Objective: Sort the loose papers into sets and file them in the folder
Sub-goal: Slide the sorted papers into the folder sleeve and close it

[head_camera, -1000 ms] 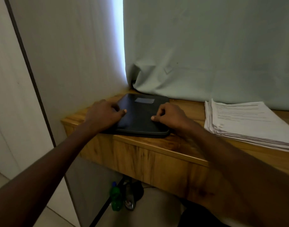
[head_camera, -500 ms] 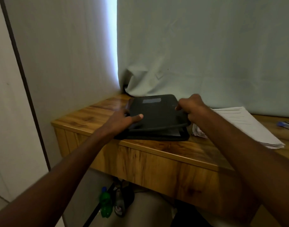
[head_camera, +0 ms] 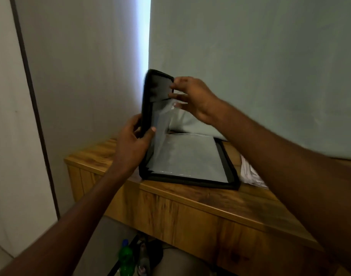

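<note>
The wooden desk (head_camera: 190, 198) is running across the lower middle of the frame, and on it the black folder (head_camera: 190, 158), which was lying shut under both hands a second ago, is now standing open: its cover is raised almost upright at centre frame while the other half is lying flat, showing clear plastic sleeves. That is meaning the filing can begin, though no sheet is yet sorted or in a sleeve. The loose papers (head_camera: 250, 172) are peeking out at the right of the folder, mostly hidden behind the right forearm, apart from both hands. The left hand (head_camera: 133, 142) is gripping the raised cover's near edge, thumb on the inside. The right hand (head_camera: 192, 98), higher and just right of the cover's top, is pinching what looks like its upper corner or a sleeve.
</note>
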{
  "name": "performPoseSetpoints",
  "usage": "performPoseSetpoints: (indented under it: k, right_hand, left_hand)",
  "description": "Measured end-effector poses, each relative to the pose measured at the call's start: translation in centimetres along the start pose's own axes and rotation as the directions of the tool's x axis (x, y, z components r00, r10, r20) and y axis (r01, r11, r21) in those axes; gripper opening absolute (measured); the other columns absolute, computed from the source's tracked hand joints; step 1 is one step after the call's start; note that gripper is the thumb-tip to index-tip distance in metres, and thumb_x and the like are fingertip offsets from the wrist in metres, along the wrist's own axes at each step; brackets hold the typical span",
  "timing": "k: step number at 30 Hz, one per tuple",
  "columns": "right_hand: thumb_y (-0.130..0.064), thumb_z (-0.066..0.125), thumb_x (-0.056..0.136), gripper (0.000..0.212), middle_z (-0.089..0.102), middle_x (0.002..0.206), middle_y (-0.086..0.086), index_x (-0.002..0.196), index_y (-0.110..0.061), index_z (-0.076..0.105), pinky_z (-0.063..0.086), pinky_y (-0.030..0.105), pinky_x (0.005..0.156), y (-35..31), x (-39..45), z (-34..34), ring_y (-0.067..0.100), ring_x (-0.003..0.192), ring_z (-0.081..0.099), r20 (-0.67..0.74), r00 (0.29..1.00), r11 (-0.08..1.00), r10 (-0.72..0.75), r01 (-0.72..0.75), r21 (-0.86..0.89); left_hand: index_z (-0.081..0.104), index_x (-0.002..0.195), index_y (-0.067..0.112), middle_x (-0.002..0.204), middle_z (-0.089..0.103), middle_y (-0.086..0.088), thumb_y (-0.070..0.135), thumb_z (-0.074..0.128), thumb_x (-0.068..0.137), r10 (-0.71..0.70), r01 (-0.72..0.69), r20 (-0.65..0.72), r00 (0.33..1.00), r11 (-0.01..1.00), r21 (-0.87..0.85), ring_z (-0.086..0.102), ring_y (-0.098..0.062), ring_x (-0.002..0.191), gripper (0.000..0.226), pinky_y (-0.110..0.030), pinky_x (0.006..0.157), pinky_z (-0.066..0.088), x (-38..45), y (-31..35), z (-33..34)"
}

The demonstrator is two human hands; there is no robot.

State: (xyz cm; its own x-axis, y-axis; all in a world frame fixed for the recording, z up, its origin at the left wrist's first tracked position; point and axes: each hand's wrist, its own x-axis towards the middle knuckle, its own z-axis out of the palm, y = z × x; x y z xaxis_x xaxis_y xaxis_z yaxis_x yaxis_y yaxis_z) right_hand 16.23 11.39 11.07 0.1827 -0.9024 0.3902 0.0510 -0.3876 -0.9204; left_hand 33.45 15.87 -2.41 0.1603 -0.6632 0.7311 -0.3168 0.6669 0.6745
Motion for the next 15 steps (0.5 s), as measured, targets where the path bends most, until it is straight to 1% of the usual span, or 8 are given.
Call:
performPoseSetpoints:
  k: [2, 3, 6, 9, 11, 13, 14, 15]
  right_hand:
    - [-0.014, 0.06, 0.099, 0.027, 0.067, 0.123, 0.007, 0.126, -0.016, 0.062, 0.053, 0.029, 0.082, 3.9, 0.7, 0.6, 0.021, 0.111, 0.065, -0.028, 0.999, 0.981, -0.025, 0.019, -0.191]
    - [-0.014, 0.062, 0.098, 0.03, 0.067, 0.123, 0.006, 0.128, -0.016, 0.062, 0.054, 0.027, 0.082, 5.9, 0.6, 0.4, 0.021, 0.113, 0.065, -0.029, 0.999, 0.956, -0.033, 0.024, -0.293]
    - [-0.019, 0.066, 0.096, 0.037, 0.065, 0.129, -0.002, 0.133, -0.015, 0.062, 0.051, 0.03, 0.099, 11.8, -0.7, -0.6, 0.017, 0.117, 0.061, 0.064, 0.998, 0.821, -0.026, 0.058, -0.567]
    - [-0.024, 0.068, 0.097, 0.051, 0.052, 0.134, -0.007, 0.144, -0.02, 0.049, 0.04, 0.026, 0.098, 14.1, -2.5, -1.0, 0.01, 0.119, 0.048, 0.115, 0.993, 0.78, -0.012, 0.081, -0.62]
    - [-0.04, 0.07, 0.095, 0.059, 0.049, 0.145, -0.003, 0.147, -0.024, 0.047, 0.041, 0.029, 0.103, 14.5, -2.8, -0.6, 0.012, 0.128, 0.046, 0.132, 0.991, 0.812, 0.01, 0.069, -0.579]
    - [-0.053, 0.067, 0.093, 0.063, 0.049, 0.149, -0.003, 0.146, -0.024, 0.05, 0.041, 0.028, 0.104, 14.1, -3.0, 1.0, 0.01, 0.131, 0.046, 0.189, 0.982, 0.84, 0.016, 0.089, -0.535]
    - [-0.054, 0.066, 0.093, 0.062, 0.051, 0.148, -0.003, 0.144, -0.023, 0.052, 0.041, 0.025, 0.102, 13.9, -3.0, 2.2, 0.009, 0.13, 0.048, 0.222, 0.975, 0.857, 0.011, 0.105, -0.505]
    - [-0.053, 0.064, 0.094, 0.058, 0.055, 0.144, -0.002, 0.142, -0.021, 0.055, 0.042, 0.021, 0.098, 13.7, -3.0, 3.4, 0.01, 0.128, 0.051, 0.244, 0.97, 0.874, 0.003, 0.116, -0.472]
  left_hand:
    - [0.06, 0.125, 0.028, 0.111, 0.066, 0.02, 0.027, 0.063, 0.102, -0.019, 0.02, -0.141, 0.99, 1.0, 0.006, 0.065, 0.01, 0.101, 0.023, -0.015, 0.081, 0.057, -0.7, -0.3, -0.3]
    - [0.059, 0.12, 0.032, 0.108, 0.066, 0.021, 0.028, 0.061, 0.103, -0.058, 0.053, -0.18, 0.982, 0.998, -0.029, 0.065, 0.01, 0.097, 0.018, -0.014, 0.079, 0.057, -1.0, -0.6, -0.4]
    - [0.063, 0.114, 0.032, 0.104, 0.069, 0.015, 0.029, 0.065, 0.1, -0.181, 0.149, -0.296, 0.938, 0.98, -0.129, 0.069, 0.003, 0.093, 0.014, -0.018, 0.076, 0.058, -1.0, -1.7, -1.4]
    - [0.066, 0.111, 0.024, 0.1, 0.07, 0.012, 0.022, 0.076, 0.092, -0.303, 0.256, -0.341, 0.89, 0.95, -0.176, 0.069, 0.003, 0.084, 0.021, -0.015, 0.068, 0.057, -0.4, -2.8, -2.3]
    - [0.067, 0.115, 0.015, 0.103, 0.072, 0.006, 0.023, 0.086, 0.082, -0.365, 0.333, -0.352, 0.862, 0.931, -0.149, 0.071, -0.005, 0.089, 0.038, -0.021, 0.068, 0.061, -0.2, -4.1, -2.6]
    - [0.065, 0.12, 0.011, 0.108, 0.073, -0.001, 0.041, 0.095, 0.066, -0.43, 0.406, -0.394, 0.812, 0.902, -0.146, 0.073, -0.016, 0.094, 0.069, -0.036, 0.072, 0.065, -0.3, -4.9, -2.9]
    - [0.061, 0.126, 0.01, 0.114, 0.071, -0.003, 0.051, 0.096, 0.057, -0.444, 0.437, -0.433, 0.785, 0.891, -0.122, 0.072, -0.02, 0.099, 0.088, -0.04, 0.076, 0.064, -0.3, -4.9, -3.1]
    - [0.053, 0.135, 0.009, 0.124, 0.066, -0.007, 0.054, 0.096, 0.053, -0.444, 0.469, -0.471, 0.763, 0.88, -0.07, 0.069, -0.025, 0.107, 0.103, -0.041, 0.083, 0.062, -0.3, -4.9, -3.3]
